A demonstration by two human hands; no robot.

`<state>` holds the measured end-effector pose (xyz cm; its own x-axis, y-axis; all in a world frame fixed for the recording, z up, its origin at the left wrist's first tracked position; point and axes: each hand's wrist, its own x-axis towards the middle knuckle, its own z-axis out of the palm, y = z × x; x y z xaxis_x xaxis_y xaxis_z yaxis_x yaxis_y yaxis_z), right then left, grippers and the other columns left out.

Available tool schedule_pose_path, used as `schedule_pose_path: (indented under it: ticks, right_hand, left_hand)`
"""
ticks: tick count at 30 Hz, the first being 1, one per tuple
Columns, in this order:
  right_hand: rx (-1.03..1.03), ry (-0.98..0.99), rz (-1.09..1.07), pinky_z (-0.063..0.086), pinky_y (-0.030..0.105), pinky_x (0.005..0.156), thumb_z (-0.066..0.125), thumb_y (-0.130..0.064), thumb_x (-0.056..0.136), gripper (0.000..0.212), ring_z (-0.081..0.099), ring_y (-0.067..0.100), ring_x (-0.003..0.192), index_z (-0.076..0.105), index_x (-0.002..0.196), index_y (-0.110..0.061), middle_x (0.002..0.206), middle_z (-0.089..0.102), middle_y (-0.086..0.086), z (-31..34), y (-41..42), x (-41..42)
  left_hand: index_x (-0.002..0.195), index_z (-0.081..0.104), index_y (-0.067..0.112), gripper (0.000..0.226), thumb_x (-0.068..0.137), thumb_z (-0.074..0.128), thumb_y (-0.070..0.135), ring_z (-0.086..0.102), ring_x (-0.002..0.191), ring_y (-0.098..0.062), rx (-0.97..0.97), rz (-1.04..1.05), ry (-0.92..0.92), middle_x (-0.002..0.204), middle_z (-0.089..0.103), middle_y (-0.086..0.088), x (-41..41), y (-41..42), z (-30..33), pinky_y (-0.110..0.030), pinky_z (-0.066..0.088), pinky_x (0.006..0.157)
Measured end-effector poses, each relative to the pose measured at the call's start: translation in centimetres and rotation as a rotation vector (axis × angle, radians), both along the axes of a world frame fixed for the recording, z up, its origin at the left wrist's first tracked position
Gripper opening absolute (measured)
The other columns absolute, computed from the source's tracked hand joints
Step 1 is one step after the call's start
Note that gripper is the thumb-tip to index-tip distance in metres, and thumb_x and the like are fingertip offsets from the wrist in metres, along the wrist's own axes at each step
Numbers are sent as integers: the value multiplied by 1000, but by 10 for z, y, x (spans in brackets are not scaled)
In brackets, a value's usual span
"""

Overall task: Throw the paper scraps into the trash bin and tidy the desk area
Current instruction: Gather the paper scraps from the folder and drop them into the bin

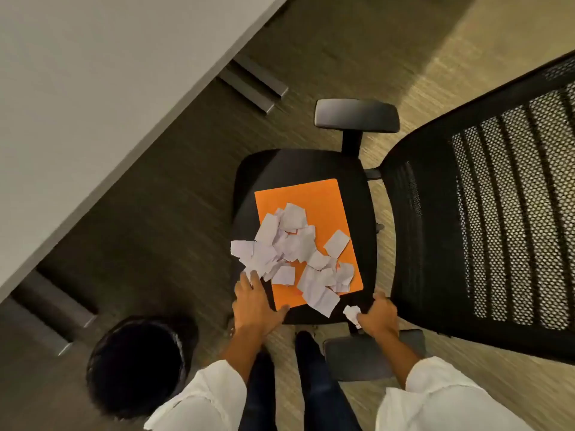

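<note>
Head view. The scraps (292, 253) lie in a loose pile on an orange sheet (314, 200), which lies flat on the seat (367, 213) of a black chair. Several scraps overhang the sheet's left edge onto the seat. The bin (137, 365), dark-lined and open at the top, stands on the floor to the left of the person's legs, near the seat's front edge.

Handling: the scraps appear to be torn white paper, so expect them to be light, limp and easily scattered by a quick motion. Judged from the layout, the sheet is the better handle: grip it at two opposite edges, bow it slightly to form a trough, and carry it level to the bin. It looks thin and may sag under a one-edge grip.

Left hand (255, 303): open, fingers spread, palm down at the sheet's near left corner, touching the outlying scraps. Right hand (378, 315): closed on a crumpled scrap (351, 313) at the seat's near edge.

Surface and room: the seat is flat. The floor is carpet. A pale desk (77, 88) fills the upper left, well apart from the chair.
</note>
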<state>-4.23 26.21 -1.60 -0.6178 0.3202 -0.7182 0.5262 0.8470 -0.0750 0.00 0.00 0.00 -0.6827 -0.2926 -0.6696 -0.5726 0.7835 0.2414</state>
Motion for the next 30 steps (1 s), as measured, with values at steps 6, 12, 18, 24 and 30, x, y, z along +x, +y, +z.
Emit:
schedule_pose_path:
  ticks: [6, 12, 18, 24, 30]
  right_hand:
    - [20, -142, 35, 52, 43, 93, 85, -28, 75, 69, 57, 37, 121, 52, 133, -11, 135, 55, 18, -55, 12, -11]
    - [16, -206, 77, 57, 40, 87, 90, -27, 68, 63, 64, 32, 110, 57, 121, -16, 123, 65, 13, -92, 20, -15]
    - [-198, -105, -195, 49, 24, 58, 91, -16, 67, 30, 68, 20, 81, 67, 85, -15, 101, 74, 9, -80, 30, -40]
    - [-423, 31, -285, 52, 23, 62, 94, -23, 63, 36, 69, 14, 79, 68, 85, -14, 85, 73, 0, -67, -23, -34]
    - [-337, 189, -259, 45, 24, 67, 97, -24, 56, 52, 61, 20, 90, 61, 93, -17, 98, 65, 0, -82, -56, -1]
  left_hand:
    - [146, 18, 13, 115, 63, 81, 60, 33, 140, -35, -39, 161, 66, 156, 23, -13, -15, 2, -44, -53, 50, 98]
    - [143, 28, 8, 108, 63, 81, 57, 39, 131, -36, -51, 117, 263, 148, 36, -17, -21, -8, -65, -52, 54, 88]
    - [138, 34, 8, 98, 65, 79, 55, 41, 129, -33, -58, 161, 378, 142, 42, -15, -21, -24, -67, -50, 53, 89]
    - [138, 36, 8, 91, 70, 79, 51, 43, 127, -30, -25, 315, 372, 141, 43, -13, -17, -20, -76, -49, 54, 90]
    - [136, 36, 8, 89, 67, 80, 45, 44, 124, -30, 21, 318, 409, 137, 44, -14, -17, -11, -80, -45, 53, 87]
